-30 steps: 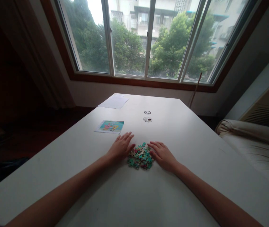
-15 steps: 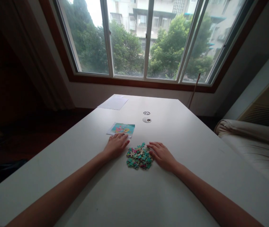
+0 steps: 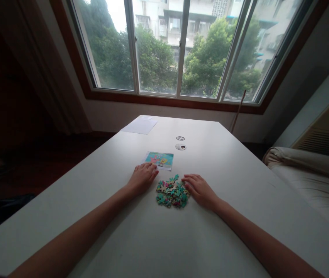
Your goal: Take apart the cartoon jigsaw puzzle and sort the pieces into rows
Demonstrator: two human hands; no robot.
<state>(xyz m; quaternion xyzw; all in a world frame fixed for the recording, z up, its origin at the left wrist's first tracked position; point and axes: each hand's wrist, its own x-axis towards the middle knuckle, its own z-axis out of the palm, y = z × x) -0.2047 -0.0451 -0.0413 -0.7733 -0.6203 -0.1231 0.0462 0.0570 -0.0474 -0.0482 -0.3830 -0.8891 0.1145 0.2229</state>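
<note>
A heap of small teal, pink and tan jigsaw pieces (image 3: 172, 191) lies on the white table (image 3: 182, 239). My right hand (image 3: 199, 189) rests flat against the heap's right side, fingers stretched out. My left hand (image 3: 143, 177) lies palm down to the heap's left. Its fingertips touch the near left edge of a colourful picture card (image 3: 160, 159), which lies just beyond the heap.
A white sheet of paper (image 3: 139, 125) lies at the table's far left corner. Two round cable holes (image 3: 180, 142) sit in the tabletop beyond the card. A wide window (image 3: 178, 46) fills the wall ahead. A beige cushioned seat (image 3: 312, 173) stands at the right.
The picture card has slid to the right across the table under my left hand's fingertips and now lies just beyond the heap. My right hand has stayed at the heap.
</note>
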